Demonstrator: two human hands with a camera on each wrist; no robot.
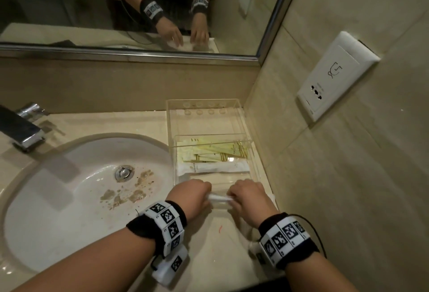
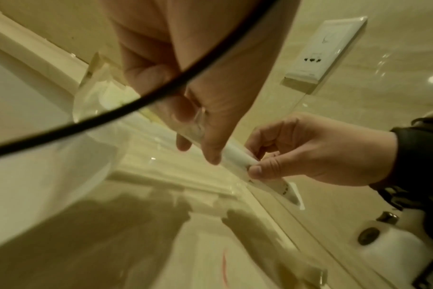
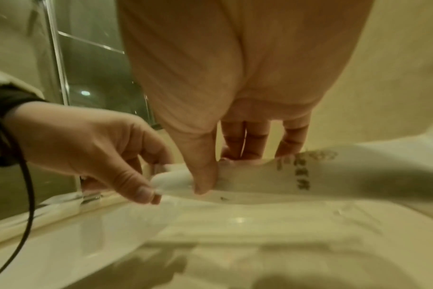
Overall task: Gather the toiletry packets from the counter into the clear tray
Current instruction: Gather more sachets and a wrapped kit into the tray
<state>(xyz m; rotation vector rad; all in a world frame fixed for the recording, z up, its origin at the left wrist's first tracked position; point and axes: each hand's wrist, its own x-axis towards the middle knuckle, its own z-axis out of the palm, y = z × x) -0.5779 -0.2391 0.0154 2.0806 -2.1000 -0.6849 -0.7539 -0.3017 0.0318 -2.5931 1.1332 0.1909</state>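
A long white toiletry packet (image 1: 218, 198) hangs between my two hands, just above the near end of the clear tray (image 1: 170, 129). My left hand (image 1: 206, 195) pinches its left end and my right hand (image 1: 232, 196) pinches its right end. The left wrist view shows my right thumb and fingers (image 2: 260, 166) on the packet (image 2: 235, 154). In the right wrist view the packet (image 3: 260, 176) carries dark print, with my right thumb (image 3: 203, 176) pressing on it. Inside the tray lie several yellow packets (image 1: 213, 152) and one white packet (image 1: 216, 167). The tray's far section holds nothing.
A white basin (image 1: 69, 199) with brown stains fills the counter left of the tray, with a chrome tap (image 1: 21, 129) behind it. The tiled wall with a white socket plate (image 1: 334, 75) stands close on the right. A mirror runs along the back.
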